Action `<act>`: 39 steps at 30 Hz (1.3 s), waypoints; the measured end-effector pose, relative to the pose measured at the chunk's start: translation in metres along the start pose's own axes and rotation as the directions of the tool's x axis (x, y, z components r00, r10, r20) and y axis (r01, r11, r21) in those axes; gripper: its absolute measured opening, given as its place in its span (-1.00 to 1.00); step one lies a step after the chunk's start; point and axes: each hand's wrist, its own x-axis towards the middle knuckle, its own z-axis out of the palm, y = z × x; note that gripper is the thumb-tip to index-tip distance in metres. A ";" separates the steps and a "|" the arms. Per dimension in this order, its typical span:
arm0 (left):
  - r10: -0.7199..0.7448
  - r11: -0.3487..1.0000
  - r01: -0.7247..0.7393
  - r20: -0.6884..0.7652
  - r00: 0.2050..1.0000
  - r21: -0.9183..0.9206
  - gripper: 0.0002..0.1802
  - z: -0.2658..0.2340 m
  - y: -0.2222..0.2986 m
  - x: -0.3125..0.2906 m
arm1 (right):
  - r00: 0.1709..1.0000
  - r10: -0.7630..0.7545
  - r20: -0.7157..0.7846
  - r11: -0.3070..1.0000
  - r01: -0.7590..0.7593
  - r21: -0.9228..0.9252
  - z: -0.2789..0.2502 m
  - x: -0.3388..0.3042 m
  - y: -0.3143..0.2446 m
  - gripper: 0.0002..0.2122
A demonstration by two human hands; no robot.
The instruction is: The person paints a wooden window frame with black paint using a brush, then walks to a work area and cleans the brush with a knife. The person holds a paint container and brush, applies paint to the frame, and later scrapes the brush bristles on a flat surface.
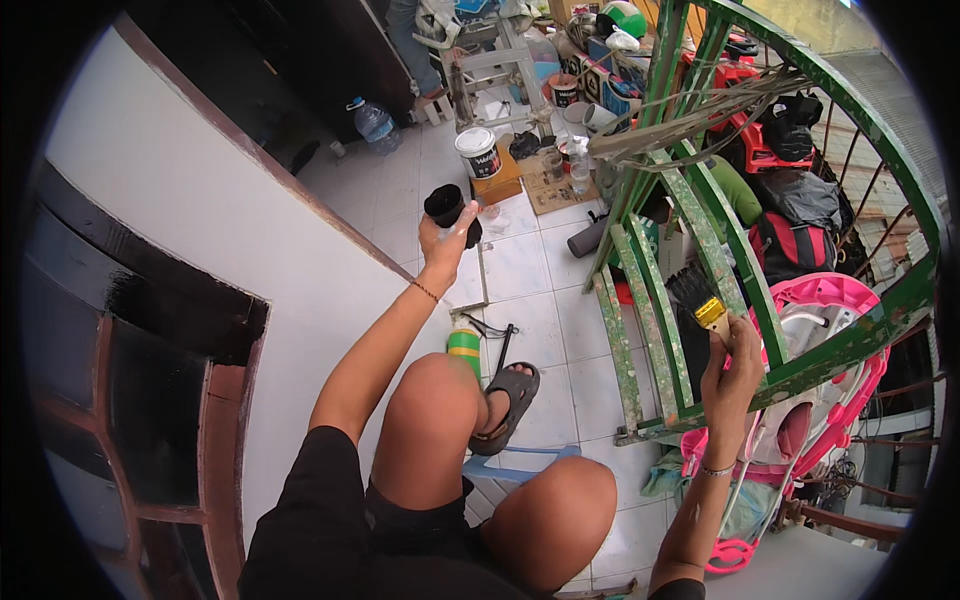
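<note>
My left hand [447, 240] is closed around a dark cup [445, 204], raised above the tiled floor in front of the white wall. Between the fingers of my right hand [733, 362] is the pale handle of a paintbrush [703, 301] with a yellow band and black bristles. The bristles point up and to the left, close to the slats of a green metal frame [709, 240]; I cannot tell whether they touch it. Black paint covers part of the window frame [160, 318] at the left, next to brown-red wood.
A white paint bucket [478, 152] stands on a wooden block ahead. Farther off are a water jug [376, 126], a metal stand [500, 80] and clutter. Behind the green frame lie a pink plastic item [830, 300] and bags. A green-yellow bottle [464, 346] is beside my knee.
</note>
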 end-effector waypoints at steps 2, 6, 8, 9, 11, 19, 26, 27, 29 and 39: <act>-0.024 0.998 0.025 -0.023 0.999 0.063 -0.57 -0.015 -0.013 -0.016 | 1.000 0.000 0.004 1.000 0.000 0.008 0.001 0.002 -0.004 -0.79; -0.110 0.992 0.112 -0.045 0.993 0.056 -0.52 -0.032 -0.012 -0.041 | 1.000 -0.029 -0.004 0.999 0.029 0.019 -0.003 0.008 -0.006 -0.80; -0.084 0.995 0.087 -0.079 0.993 0.043 -0.56 -0.030 -0.036 -0.035 | 0.998 -0.051 0.024 0.999 0.051 -0.009 -0.002 0.009 -0.004 -0.78; -0.101 0.994 0.104 -0.084 0.991 0.039 -0.57 -0.023 -0.043 -0.033 | 0.997 -0.055 0.045 0.998 0.057 -0.030 -0.001 0.010 -0.002 -0.78; -0.145 0.987 0.148 -0.040 0.989 0.066 -0.58 -0.009 -0.060 -0.020 | 0.994 -0.047 0.103 0.996 0.054 -0.073 0.000 0.013 -0.002 -0.77; 0.022 0.994 -0.020 -0.022 0.999 0.105 -0.51 0.107 -0.150 0.076 | 0.978 0.040 0.206 0.998 -0.030 -0.054 0.044 0.041 -0.029 -0.77; -0.034 0.979 0.045 -0.056 0.998 0.201 -0.57 0.137 -0.222 0.096 | 0.856 0.211 0.471 0.970 -0.245 0.010 0.155 0.116 -0.046 -0.79; -0.101 0.969 0.112 -0.063 0.993 0.220 -0.52 0.128 -0.234 0.085 | 0.872 0.233 0.431 0.941 -0.314 0.128 0.170 0.129 -0.055 -0.79; -0.205 0.953 0.219 -0.085 0.975 0.209 -0.41 0.113 -0.254 0.080 | 0.866 0.179 0.468 0.932 -0.301 0.200 0.190 0.163 -0.071 -0.79; -0.379 0.891 0.407 -0.163 0.911 0.202 -0.53 0.053 -0.265 -0.033 | 0.807 -0.079 0.586 0.827 -0.275 0.490 0.263 0.310 -0.171 -0.75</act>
